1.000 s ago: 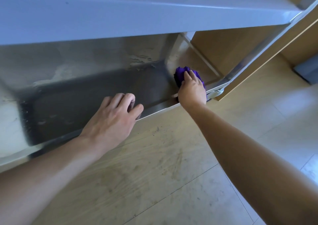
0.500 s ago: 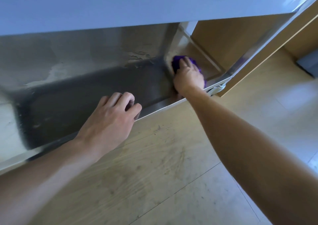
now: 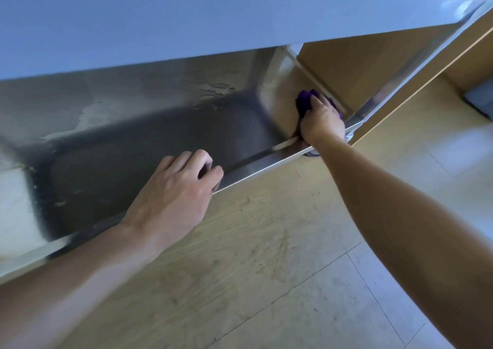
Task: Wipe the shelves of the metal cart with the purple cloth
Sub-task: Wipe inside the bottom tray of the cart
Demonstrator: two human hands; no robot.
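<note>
One shelf in progress: your right hand (image 3: 321, 123) holds the bunched purple cloth (image 3: 305, 101) down on the lower shelf (image 3: 133, 148) at its right end, near the front corner. Your left hand (image 3: 173, 193) curls over that shelf's front rim. Pale smears remain along the back, so most wiping looks undone; I cannot judge the upper shelf (image 3: 186, 15).
</note>
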